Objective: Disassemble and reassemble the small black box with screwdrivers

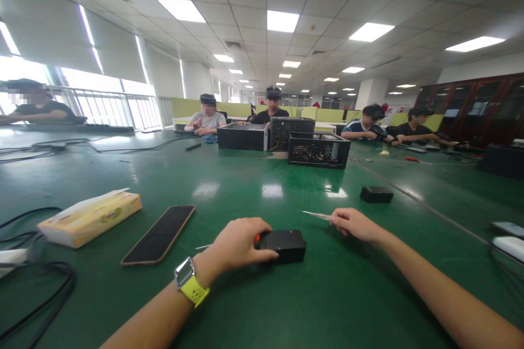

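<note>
My left hand [237, 245] is curled round the near end of a small black box [284, 245] lying on the green table [262, 305]; a bit of red or orange shows between the fingers and the box. A thin metal pin lies just left of that hand. My right hand [354, 223] is closed in a pinch on a slender clear-handled tool [313, 214] that points left, a little beyond the box. A yellow-strapped watch [189, 281] is on my left wrist.
A dark phone [159, 234] and a tissue box [90, 218] lie to the left, with black cables [36, 278] at the left edge. A second small black box [376, 194] sits farther right. Open computer cases [317, 150] stand mid-table. Several people sit at the far side.
</note>
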Demonstrator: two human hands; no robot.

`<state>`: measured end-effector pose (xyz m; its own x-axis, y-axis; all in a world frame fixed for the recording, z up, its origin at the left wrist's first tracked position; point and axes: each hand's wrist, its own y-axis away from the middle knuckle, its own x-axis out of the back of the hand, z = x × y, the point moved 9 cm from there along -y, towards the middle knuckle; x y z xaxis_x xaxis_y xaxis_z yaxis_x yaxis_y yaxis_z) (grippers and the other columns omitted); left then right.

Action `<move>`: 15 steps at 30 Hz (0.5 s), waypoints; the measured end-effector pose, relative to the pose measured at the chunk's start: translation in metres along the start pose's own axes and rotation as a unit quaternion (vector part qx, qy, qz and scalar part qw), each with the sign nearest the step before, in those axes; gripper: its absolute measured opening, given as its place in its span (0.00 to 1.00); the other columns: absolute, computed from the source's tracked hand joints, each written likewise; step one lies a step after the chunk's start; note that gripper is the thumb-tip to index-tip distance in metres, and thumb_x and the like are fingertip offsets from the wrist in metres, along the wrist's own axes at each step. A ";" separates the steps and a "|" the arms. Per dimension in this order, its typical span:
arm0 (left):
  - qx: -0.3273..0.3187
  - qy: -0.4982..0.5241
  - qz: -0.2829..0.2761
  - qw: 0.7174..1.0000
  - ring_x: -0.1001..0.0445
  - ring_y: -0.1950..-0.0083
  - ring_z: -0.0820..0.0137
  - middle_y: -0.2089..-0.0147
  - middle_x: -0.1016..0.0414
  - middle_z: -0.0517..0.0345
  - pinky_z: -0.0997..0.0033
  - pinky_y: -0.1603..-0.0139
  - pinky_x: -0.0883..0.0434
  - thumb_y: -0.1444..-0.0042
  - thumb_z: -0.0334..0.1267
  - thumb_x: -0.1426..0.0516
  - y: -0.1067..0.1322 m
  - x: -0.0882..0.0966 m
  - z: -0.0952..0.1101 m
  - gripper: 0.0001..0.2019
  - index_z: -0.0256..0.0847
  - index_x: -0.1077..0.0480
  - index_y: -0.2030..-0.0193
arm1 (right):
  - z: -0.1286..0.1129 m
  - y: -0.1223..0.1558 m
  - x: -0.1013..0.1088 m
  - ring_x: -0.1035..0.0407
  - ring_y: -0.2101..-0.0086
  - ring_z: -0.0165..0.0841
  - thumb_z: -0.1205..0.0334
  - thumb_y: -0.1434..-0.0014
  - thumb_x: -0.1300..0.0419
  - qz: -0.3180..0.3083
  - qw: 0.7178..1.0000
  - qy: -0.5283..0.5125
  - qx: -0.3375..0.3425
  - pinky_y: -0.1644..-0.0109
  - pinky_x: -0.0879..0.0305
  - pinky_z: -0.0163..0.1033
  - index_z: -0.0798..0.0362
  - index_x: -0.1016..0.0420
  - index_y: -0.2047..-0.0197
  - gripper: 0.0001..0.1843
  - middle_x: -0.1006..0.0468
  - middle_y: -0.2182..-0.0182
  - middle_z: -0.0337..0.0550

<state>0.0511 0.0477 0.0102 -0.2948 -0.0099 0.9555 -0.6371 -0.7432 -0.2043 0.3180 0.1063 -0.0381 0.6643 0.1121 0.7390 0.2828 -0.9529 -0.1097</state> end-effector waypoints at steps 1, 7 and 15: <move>0.002 0.001 -0.002 1.000 0.25 0.57 0.60 0.56 0.23 0.53 0.64 0.57 0.30 0.48 0.58 0.42 0.000 -0.001 -0.001 0.24 0.41 0.28 0.53 | 0.007 -0.002 0.007 0.35 0.77 0.31 0.42 0.42 0.45 0.029 0.999 0.017 -0.003 0.71 0.38 0.35 0.54 0.27 0.71 0.23 0.29 0.78 0.37; 0.008 0.005 0.001 1.000 0.25 0.56 0.60 0.56 0.22 0.52 0.64 0.56 0.31 0.49 0.60 0.42 -0.003 -0.006 -0.006 0.26 0.42 0.27 0.52 | 0.005 -0.006 0.010 0.31 0.63 0.42 0.45 0.47 0.39 0.134 0.986 0.104 -0.010 0.58 0.37 0.43 0.53 0.23 0.69 0.18 0.23 0.68 0.47; 0.001 0.012 -0.007 1.000 0.25 0.56 0.60 0.57 0.22 0.52 0.66 0.56 0.32 0.51 0.63 0.42 -0.007 -0.014 -0.010 0.28 0.42 0.26 0.53 | -0.107 0.020 -0.054 0.36 0.48 0.45 0.45 0.46 0.37 0.049 0.978 0.049 0.194 0.43 0.42 0.51 0.50 0.36 0.39 0.35 0.28 0.47 0.51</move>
<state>0.0526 0.0593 -0.0037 -0.3036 0.0171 0.9527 -0.6399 -0.7445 -0.1905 0.2141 0.0509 -0.0094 0.6379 -0.0203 0.7698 0.4751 -0.7763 -0.4142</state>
